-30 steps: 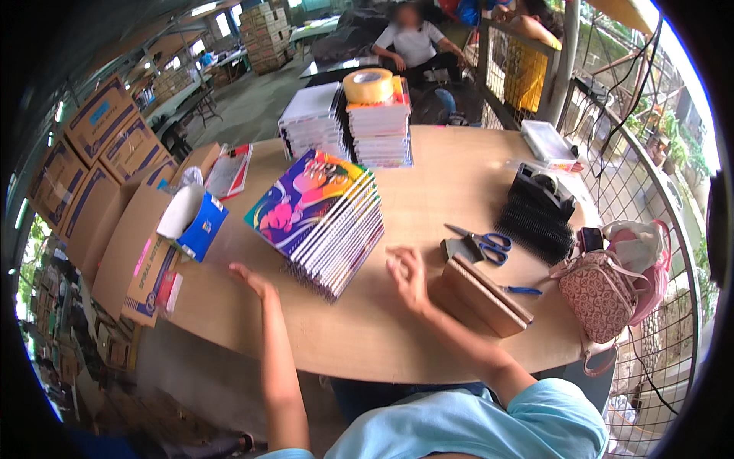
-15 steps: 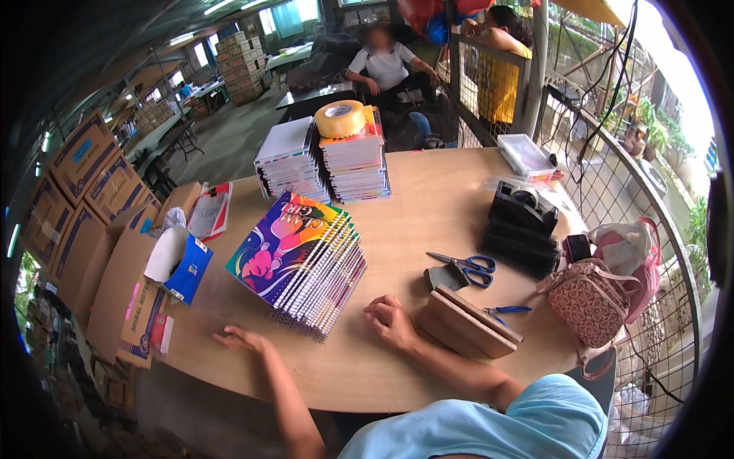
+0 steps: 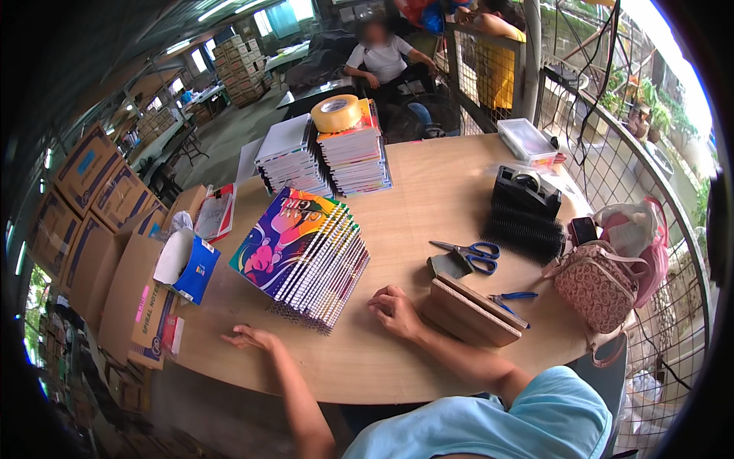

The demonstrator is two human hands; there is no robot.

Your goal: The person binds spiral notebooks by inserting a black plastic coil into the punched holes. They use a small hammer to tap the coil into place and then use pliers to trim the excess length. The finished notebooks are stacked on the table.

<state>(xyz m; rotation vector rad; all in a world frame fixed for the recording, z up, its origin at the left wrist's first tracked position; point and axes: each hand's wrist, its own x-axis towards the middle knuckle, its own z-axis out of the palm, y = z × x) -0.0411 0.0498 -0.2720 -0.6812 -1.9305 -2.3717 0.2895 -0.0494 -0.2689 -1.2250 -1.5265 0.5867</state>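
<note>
A fanned stack of spiral notebooks (image 3: pixel 306 256) with colourful covers lies at the middle of the table, between my hands and apart from both. My left hand (image 3: pixel 251 336) is at the table's near left edge, fingers stretched out and nothing in them. To the right of the notebooks my right hand (image 3: pixel 395 310) rests on the tabletop, its fingers loosely bent with a gap to the thumb, holding nothing. Just beside that wrist stands a folded brown cardboard piece (image 3: pixel 474 310). Blue-handled scissors (image 3: pixel 482 258) and blue-handled pliers (image 3: pixel 511 296) lie beyond it.
Two book stacks (image 3: pixel 355 161) stand at the back, a tape roll (image 3: pixel 336 114) on top. At right are a black tape dispenser (image 3: pixel 527 191), black binding coils (image 3: pixel 522 229), a clear plastic box (image 3: pixel 527 142) and a pink handbag (image 3: pixel 595 283). Cardboard boxes (image 3: pixel 126 306) flank the left edge.
The view has shifted slightly. My right hand's fingers have loosened a little; the notebooks and tools lie where they were.
</note>
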